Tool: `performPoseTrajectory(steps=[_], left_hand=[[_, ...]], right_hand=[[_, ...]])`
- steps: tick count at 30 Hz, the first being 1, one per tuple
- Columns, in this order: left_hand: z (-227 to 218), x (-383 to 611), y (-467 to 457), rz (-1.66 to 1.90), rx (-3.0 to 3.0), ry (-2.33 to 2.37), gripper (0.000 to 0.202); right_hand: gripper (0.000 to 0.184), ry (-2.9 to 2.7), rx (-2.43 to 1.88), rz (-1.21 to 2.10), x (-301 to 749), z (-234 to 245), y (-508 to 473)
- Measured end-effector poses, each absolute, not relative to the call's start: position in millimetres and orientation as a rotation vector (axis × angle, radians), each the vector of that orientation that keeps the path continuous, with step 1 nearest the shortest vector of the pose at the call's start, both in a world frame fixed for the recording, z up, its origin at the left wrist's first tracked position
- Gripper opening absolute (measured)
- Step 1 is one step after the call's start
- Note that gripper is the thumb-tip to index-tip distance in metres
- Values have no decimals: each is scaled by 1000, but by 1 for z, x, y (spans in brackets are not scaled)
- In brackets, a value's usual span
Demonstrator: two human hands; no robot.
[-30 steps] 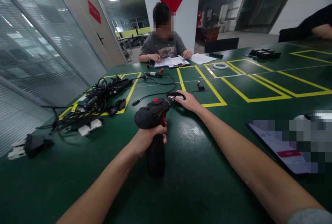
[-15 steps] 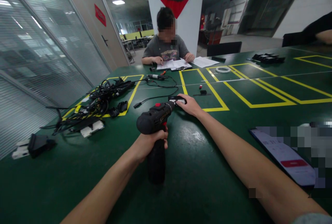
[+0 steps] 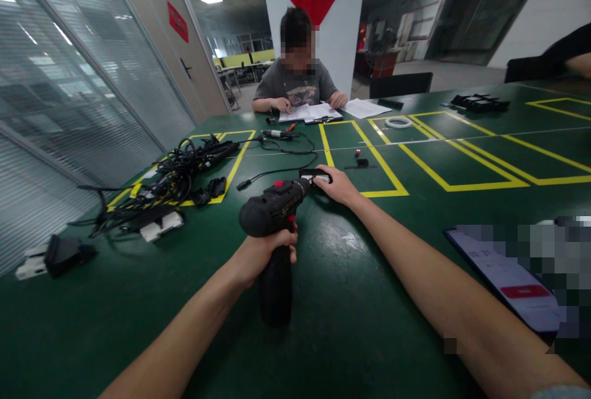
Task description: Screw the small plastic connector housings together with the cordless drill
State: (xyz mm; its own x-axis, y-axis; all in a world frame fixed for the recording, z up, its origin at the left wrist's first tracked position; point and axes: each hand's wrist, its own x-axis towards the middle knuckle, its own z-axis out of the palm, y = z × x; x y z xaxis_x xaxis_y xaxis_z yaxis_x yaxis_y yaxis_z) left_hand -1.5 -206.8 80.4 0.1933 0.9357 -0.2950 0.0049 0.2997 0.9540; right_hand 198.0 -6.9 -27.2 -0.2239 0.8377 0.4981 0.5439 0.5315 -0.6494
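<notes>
My left hand [image 3: 268,251] is wrapped round the grip of a black cordless drill [image 3: 272,207] with red details. The drill points away from me, its chuck close to a small black and white part [image 3: 306,174] on the green table. My right hand [image 3: 337,185] holds that part from the right, fingers closed over its end. The chuck hides some of the part, so I cannot tell whether the bit touches it. A thin black cable with a plug [image 3: 244,185] lies just left of the part.
Tangled black cables [image 3: 184,168] and black and white pieces [image 3: 161,226] lie at the left. A phone [image 3: 503,279] is at the right. Across the table [image 3: 351,325] a person [image 3: 298,88] handles papers [image 3: 295,114]. A white ring [image 3: 398,122] lies farther back.
The drill and my left hand have shifted very slightly left. My right hand stays on the small part. The whole view has moved a little.
</notes>
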Motion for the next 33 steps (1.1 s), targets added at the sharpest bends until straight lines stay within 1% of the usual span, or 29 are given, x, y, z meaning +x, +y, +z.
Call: performPoseTrajectory(steps=[8, 13, 19, 26, 33], left_hand=[[81, 0, -208, 846, 1054, 1206, 25], [81, -1, -207, 853, 1038, 1199, 29], [80, -3, -206, 836, 1016, 1201, 29], [83, 1, -206, 855, 1077, 1200, 23], [80, -2, -205, 819, 1082, 1213, 23]], right_hand=[[41, -1904, -1122, 428, 198, -28, -6], [39, -1925, -1110, 414, 198, -27, -6], [42, -1927, -1106, 410, 198, -30, -4], [41, -1921, -1110, 418, 198, -30, -5], [39, -1916, -1102, 422, 198, -28, -5]])
